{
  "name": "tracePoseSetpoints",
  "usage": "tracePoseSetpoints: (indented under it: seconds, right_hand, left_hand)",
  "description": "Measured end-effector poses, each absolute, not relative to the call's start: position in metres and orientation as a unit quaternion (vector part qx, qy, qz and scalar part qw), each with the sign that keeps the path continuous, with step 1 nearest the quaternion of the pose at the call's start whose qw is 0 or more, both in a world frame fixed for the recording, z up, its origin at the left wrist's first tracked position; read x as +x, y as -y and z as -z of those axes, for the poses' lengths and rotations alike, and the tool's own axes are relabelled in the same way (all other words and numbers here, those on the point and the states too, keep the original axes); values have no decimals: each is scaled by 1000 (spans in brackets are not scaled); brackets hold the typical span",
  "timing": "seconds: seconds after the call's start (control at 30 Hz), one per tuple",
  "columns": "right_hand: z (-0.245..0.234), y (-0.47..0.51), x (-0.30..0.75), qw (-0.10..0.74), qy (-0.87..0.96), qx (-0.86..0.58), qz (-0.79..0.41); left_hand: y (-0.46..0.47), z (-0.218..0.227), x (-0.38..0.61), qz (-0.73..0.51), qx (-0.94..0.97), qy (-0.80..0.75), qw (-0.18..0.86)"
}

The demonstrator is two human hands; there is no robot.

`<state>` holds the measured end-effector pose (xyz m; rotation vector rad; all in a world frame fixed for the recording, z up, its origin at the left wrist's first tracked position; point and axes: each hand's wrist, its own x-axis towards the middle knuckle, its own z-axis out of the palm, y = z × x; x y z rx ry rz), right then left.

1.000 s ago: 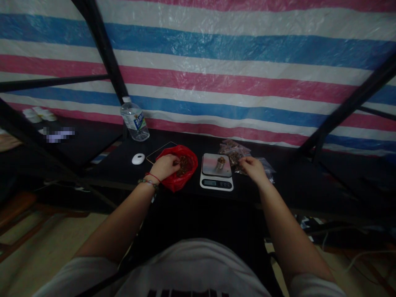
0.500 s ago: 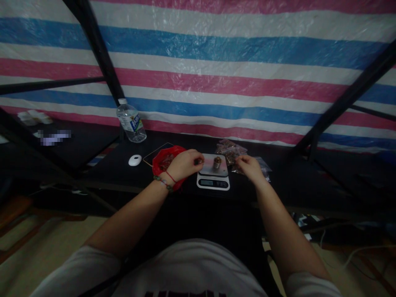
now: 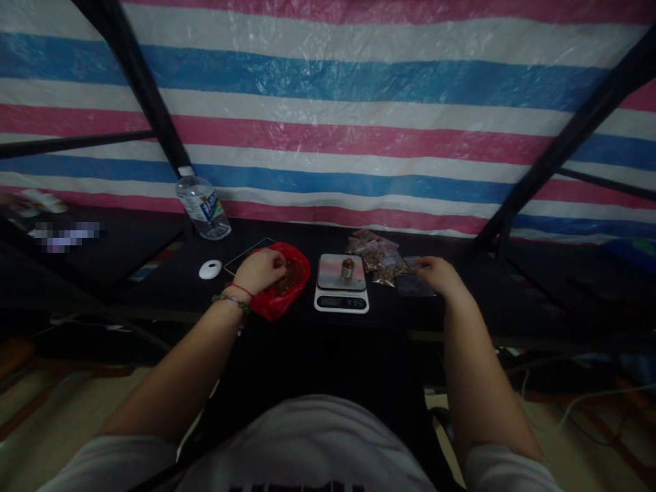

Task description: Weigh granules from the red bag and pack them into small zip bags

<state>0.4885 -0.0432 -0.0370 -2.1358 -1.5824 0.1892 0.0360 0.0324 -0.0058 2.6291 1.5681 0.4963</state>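
Observation:
My left hand (image 3: 260, 270) reaches into a red plastic bag (image 3: 292, 283) of brown pieces on the black table (image 3: 476, 307), its fingers curled inside the bag. A small kitchen scale (image 3: 341, 292) stands right of the bag, and a little cup (image 3: 348, 267) with brown pieces sits on its platform. My right hand (image 3: 438, 273) rests on a stack of small clear bags (image 3: 413, 285) to the right of the scale, fingers bent on top of them. Filled clear packets (image 3: 376, 253) lie behind the scale.
A water bottle (image 3: 201, 206) stands at the back left of the table. A white oval object (image 3: 210, 269) and a flat dark tablet (image 3: 246, 251) lie left of the red bag. Black frame bars (image 3: 138, 96) cross a striped tarp behind. Cables lie on the floor at right.
My left hand went from the red bag to the scale and is back in the bag. My right hand slid right from the filled packets to the empty clear bags.

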Motion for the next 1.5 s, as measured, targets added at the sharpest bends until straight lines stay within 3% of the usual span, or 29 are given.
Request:
tracePoseSetpoints:
  seconds: [0.23, 0.37, 0.57, 0.73, 0.83, 1.1, 1.5]
  right_hand:
    - [71, 37, 528, 105, 505, -853, -85]
    - [73, 35, 528, 94, 484, -863, -111]
    - [44, 49, 521, 153, 476, -859, -111]
    - [-5, 68, 465, 358, 565, -728, -149]
    - [-23, 76, 392, 435, 622, -631, -160]
    - [-9, 87, 235, 426, 686, -530, -260]
    - [-4, 92, 241, 389, 731, -480, -289]
  left_hand:
    - [-35, 30, 14, -100, 829, -547, 60]
    - [-34, 34, 17, -100, 835, -539, 52]
    - [-35, 35, 14, -144, 828, -541, 29]
    - [-7, 21, 37, -269, 813, -516, 7]
    - [28, 8, 63, -336, 833, -438, 20]
    - [76, 17, 88, -391, 844, -362, 68]
    - [71, 28, 72, -393, 847, -349, 74]
